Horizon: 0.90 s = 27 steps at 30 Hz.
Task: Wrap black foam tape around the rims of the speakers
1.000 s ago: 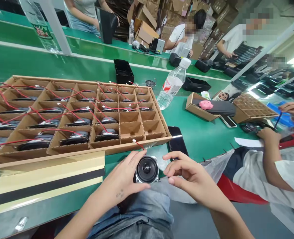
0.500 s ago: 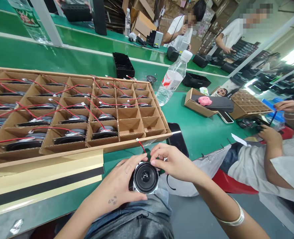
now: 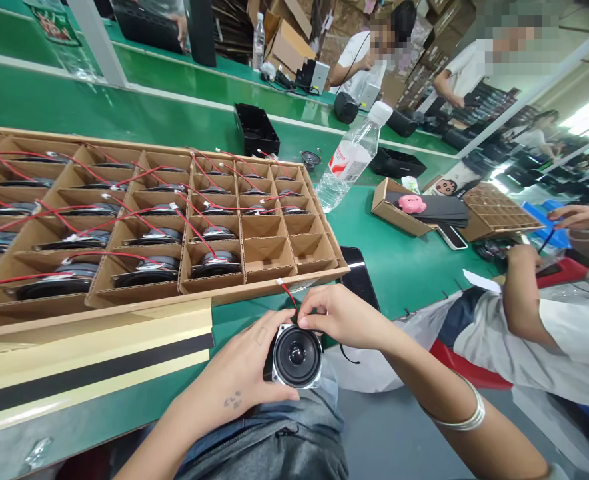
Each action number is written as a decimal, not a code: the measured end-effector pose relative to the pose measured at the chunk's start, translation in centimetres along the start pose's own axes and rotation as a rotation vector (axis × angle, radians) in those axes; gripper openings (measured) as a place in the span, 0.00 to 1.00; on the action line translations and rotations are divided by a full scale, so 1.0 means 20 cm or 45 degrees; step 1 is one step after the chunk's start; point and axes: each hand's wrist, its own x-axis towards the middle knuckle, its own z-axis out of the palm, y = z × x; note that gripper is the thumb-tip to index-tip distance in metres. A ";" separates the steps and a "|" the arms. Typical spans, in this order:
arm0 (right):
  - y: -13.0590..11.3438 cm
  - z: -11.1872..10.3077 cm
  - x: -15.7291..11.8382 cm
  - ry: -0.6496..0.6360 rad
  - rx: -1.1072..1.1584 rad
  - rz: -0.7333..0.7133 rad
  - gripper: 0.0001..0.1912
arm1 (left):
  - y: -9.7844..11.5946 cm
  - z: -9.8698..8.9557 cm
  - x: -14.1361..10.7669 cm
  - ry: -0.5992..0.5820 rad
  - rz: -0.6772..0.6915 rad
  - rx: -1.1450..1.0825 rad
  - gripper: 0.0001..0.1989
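My left hand (image 3: 244,363) is wrapped around the left side of a small round speaker (image 3: 298,356), its black cone facing up and its silver frame showing at the corners. A red wire (image 3: 290,294) with a white plug sticks out past the speaker's top. At the upper right edge of the frame, my right hand (image 3: 332,315) has thumb and forefinger pinched together; what lies between the fingertips is too small to make out. Just ahead stands a divided cardboard tray (image 3: 254,288) with several similar wired speakers in its compartments.
Yellow backing paper with a black strip (image 3: 94,373) lies at the left. A phone (image 3: 359,277) and a water bottle (image 3: 349,160) are right of the tray. Farther right, a carton (image 3: 399,213) holds black sheets and a pink object. A co-worker's hands (image 3: 577,220) are at the far right.
My right fingertips have closed into a tighter pinch at the speaker's top edge. The speaker is turned slightly in my left hand, and the view has shifted a little.
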 end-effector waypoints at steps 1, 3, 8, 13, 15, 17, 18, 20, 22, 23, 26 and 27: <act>0.00 0.00 0.00 -0.011 0.003 0.011 0.06 | 0.00 0.00 0.00 0.006 0.005 -0.001 0.44; 0.01 0.01 0.00 -0.030 0.024 0.044 0.06 | 0.00 0.00 -0.01 0.012 0.007 -0.012 0.44; 0.03 0.01 0.01 -0.053 0.110 0.107 0.06 | 0.02 -0.01 -0.01 -0.001 -0.007 -0.030 0.44; 0.01 -0.02 -0.02 -0.080 0.130 0.092 0.08 | 0.04 -0.03 0.00 -0.004 -0.018 -0.065 0.42; 0.00 -0.03 -0.03 -0.096 0.130 0.059 0.08 | 0.04 -0.03 0.00 -0.016 -0.008 -0.067 0.42; -0.01 -0.04 -0.04 -0.120 0.175 0.091 0.07 | 0.03 -0.02 0.00 -0.018 0.019 -0.057 0.42; -0.01 -0.04 -0.04 -0.133 0.216 0.123 0.07 | 0.02 -0.01 0.00 -0.010 0.033 -0.052 0.42; -0.01 -0.05 -0.04 -0.152 0.296 0.170 0.09 | 0.01 0.00 0.00 -0.004 0.048 -0.056 0.43; 0.00 -0.06 -0.04 -0.169 0.348 0.185 0.12 | 0.00 0.00 0.00 -0.010 0.048 -0.069 0.43; 0.00 -0.07 -0.04 -0.184 0.366 0.188 0.14 | 0.00 0.00 0.00 -0.013 0.046 -0.076 0.43; 0.01 -0.07 -0.05 -0.198 0.359 0.156 0.14 | 0.01 -0.01 0.01 -0.028 0.040 -0.095 0.42; 0.01 -0.07 -0.05 -0.180 0.339 0.123 0.12 | 0.01 -0.01 0.01 -0.028 0.047 -0.098 0.42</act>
